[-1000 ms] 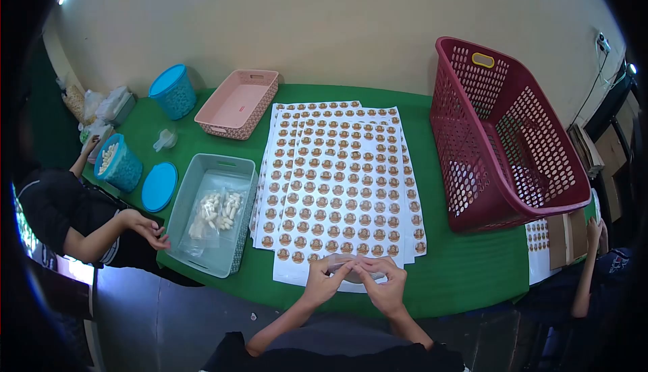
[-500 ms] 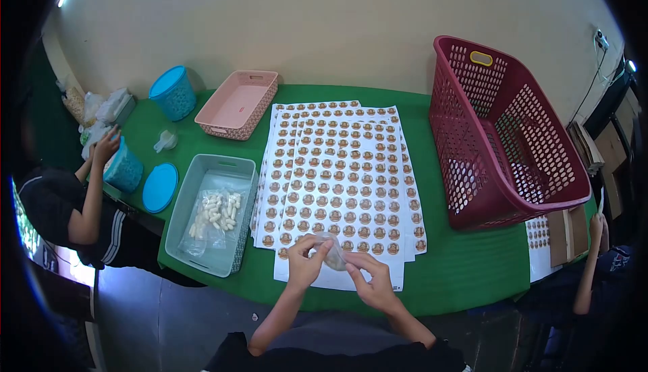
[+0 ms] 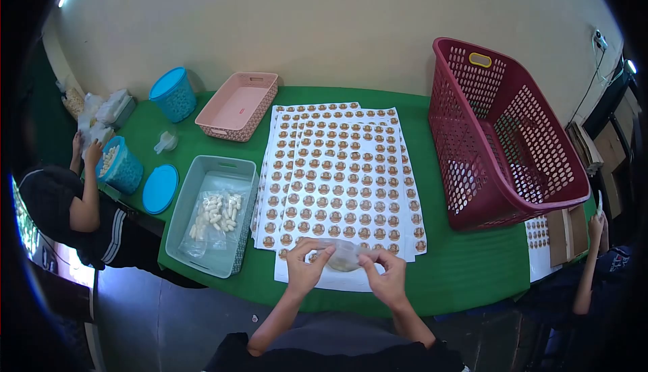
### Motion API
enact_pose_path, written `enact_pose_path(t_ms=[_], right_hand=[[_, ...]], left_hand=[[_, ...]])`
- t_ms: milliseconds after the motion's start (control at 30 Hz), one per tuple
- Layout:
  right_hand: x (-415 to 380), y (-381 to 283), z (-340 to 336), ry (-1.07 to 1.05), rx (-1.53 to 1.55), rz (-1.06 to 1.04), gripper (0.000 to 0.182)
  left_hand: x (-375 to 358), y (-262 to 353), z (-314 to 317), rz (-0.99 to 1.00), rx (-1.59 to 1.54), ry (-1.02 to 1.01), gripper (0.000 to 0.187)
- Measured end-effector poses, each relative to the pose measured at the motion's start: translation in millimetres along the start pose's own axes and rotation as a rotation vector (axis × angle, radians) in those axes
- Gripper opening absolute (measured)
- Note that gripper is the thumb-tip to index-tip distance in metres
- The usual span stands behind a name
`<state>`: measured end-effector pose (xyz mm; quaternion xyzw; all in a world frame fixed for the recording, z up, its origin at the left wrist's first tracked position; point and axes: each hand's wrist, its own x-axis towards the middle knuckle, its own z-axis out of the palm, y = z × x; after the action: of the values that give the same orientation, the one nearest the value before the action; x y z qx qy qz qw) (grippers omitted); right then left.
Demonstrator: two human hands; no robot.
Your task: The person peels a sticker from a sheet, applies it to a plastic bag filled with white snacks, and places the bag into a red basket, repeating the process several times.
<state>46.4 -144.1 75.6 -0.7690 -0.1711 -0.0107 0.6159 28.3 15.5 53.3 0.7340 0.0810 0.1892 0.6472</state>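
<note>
A small clear plastic bag [image 3: 345,259] is stretched between my two hands, above the near edge of the sticker sheets. My left hand [image 3: 306,269] pinches its left end between thumb and fingers. On the opposite end, my right hand [image 3: 387,279] has a similar pinch. Something pale shows in the bag, too blurred to name. Beneath lie overlapping white sheets [image 3: 398,237] printed with rows of round brown stickers. To my left stands a pale green tray [image 3: 177,229] holding clear bags of white, elongated pieces [image 3: 217,213].
A pink basket [image 3: 233,102], blue tubs [image 3: 174,99], a blue lid [image 3: 160,188] and a clear scoop [image 3: 165,142] occupy the left side. A tall maroon laundry basket [image 3: 472,169] stands right. A co-worker [image 3: 74,203] is at left; another person's hand [image 3: 597,229] shows at right.
My right hand has moved right, and the bag is now stretched wider and flatter between my hands. The left co-worker's hands have separated and lowered, one near the open tub.
</note>
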Motion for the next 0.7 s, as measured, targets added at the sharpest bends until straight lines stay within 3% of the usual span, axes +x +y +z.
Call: enact_pose_path(t_ms=[67, 133, 167, 233, 300, 367, 400, 433, 500, 567, 633, 700], right_hand=[[0, 14, -1, 0.072, 0.163, 0.285, 0.011], [5, 8, -1, 0.167, 0.283, 0.281, 0.012], [7, 5, -1, 0.260, 0.400, 0.274, 0.013], [8, -5, -7, 0.193, 0.491, 0.323, 0.013], [9, -21, -6, 0.114, 0.702, 0.402, 0.013], [4, -8, -4, 0.034, 0.712, 0.313, 0.017], [3, -2, -4, -0.045, 0.718, 0.217, 0.022], [3, -1, -6, -0.043, 0.719, 0.223, 0.022], [6, 2, -10, 0.034, 0.187, 0.004, 0.039], [6, 13, -10, 0.115, 0.036, 0.019, 0.048], [6, 15, -7, 0.036, 0.210, 0.293, 0.047], [4, 14, -3, 0.008, 0.168, 0.283, 0.044]], left_hand=[[-2, 6, 1, 0.065, 0.091, -0.038, 0.025], [-5, 14, 7, 0.169, 0.148, -0.060, 0.048], [-7, 15, 8, 0.165, 0.148, -0.063, 0.048], [-12, 18, 7, 0.327, 0.429, -0.432, 0.067], [-21, 18, 18, 0.218, 0.300, -0.462, 0.064], [-27, 5, 24, -0.233, -0.181, -0.422, 0.056], [-27, 2, 23, -0.173, -0.242, -0.385, 0.044], [-25, 1, 21, -0.179, -0.242, -0.386, 0.044], [-22, -1, 16, -0.443, -0.509, -0.334, 0.036], [-22, 2, 14, -0.465, -0.487, -0.326, 0.034], [-24, 3, 14, -0.450, -0.500, -0.312, 0.037], [-27, 4, 14, -0.359, -0.371, -0.346, 0.040]])
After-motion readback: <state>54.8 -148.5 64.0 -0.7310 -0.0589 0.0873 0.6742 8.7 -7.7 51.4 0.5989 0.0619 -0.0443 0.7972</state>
